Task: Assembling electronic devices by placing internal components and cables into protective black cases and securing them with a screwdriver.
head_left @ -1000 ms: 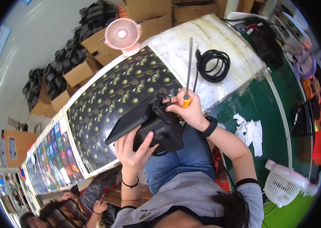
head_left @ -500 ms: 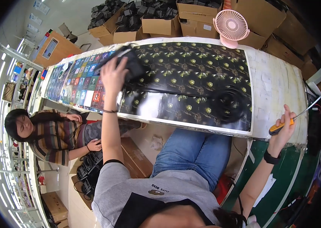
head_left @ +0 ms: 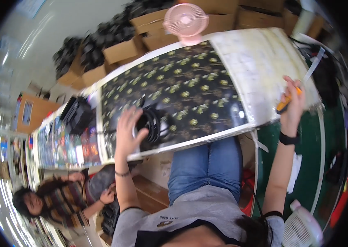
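My left hand (head_left: 128, 129) is open, fingers spread and thumb apart, at the left side of a coiled black cable (head_left: 153, 125). Whether it touches the coil is hard to tell through the blur. Farther left on the table lies a black boxy device (head_left: 77, 115), with a thin cord running from it towards my left hand. My right hand (head_left: 292, 101) is closed around the orange and black handle of a screwdriver (head_left: 289, 99), raised over the table's right end. Its long shaft points up and to the right, blurred.
A dark patterned sheet (head_left: 194, 86) covers the middle of the long table, beside a bare whitish surface (head_left: 260, 70). A pink fan (head_left: 186, 20) stands at the far edge. Behind are cardboard boxes (head_left: 120, 53) of black items. Another person (head_left: 65, 201) sits at the left.
My left hand has left the black device and come to the cable coil. The coil now lies nearer the device. My right hand keeps the screwdriver. The view has turned and shifted.
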Motion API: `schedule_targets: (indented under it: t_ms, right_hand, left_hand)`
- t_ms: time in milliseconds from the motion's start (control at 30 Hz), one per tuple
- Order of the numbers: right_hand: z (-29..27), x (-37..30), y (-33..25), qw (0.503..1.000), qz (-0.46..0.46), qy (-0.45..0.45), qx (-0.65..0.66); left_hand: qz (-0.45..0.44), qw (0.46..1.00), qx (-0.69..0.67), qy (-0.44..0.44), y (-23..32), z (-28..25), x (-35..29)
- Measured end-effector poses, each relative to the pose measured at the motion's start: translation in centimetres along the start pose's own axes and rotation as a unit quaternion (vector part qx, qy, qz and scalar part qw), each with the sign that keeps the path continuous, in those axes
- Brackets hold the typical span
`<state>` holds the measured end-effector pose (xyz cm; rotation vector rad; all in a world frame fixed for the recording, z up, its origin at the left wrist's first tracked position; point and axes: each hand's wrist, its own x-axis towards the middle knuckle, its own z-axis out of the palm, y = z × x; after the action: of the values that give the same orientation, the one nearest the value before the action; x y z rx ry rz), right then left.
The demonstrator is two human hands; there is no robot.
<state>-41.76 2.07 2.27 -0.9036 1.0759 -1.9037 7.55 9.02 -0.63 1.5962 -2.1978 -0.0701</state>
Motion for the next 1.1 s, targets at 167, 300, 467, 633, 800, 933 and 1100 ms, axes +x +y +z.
schedule_targets:
  t_ms: [167, 300, 467, 633, 800, 933, 1100]
  right_hand:
    - [0.5, 0.6, 0.3, 0.996, 0.034, 0.001, -0.079]
    - [-0.7, 2.0, -0.7, 0.995, 0.038, -0.016, -0.087]
    - [-5.8, 6.6, -1.6, 0.979, -0.087, 0.114, -0.142]
    - [-19.7, 17.1, 0.5, 0.815, -0.18, 0.208, -0.51]
    - [-33.3, 21.1, 0.3, 0.641, -0.106, 0.124, -0.75]
    - [-27.9, 18.6, -1.3, 0.613, -0.056, 0.095, -0.782]
    - [-25.2, 16.4, -4.4, 0.596, -0.129, 0.052, -0.791]
  left_hand:
    - [-0.009, 0.997, 0.06, -0.049, 5.2, 3.3, -1.1]
    - [-0.042, 0.995, 0.092, -0.025, 6.1, 4.0, -1.7]
    - [-0.103, 0.97, 0.22, 0.022, 3.8, 4.4, -1.8]
    - [-0.213, 0.917, 0.336, 0.02, 0.1, 3.7, -3.5]
    - [-0.294, 0.886, 0.356, -0.045, -0.3, 3.2, -4.0]
    - [-0.297, 0.883, 0.362, -0.041, 0.0, 2.7, -5.3]
    - [-0.261, 0.887, 0.38, -0.013, 0.2, 3.2, -5.1]
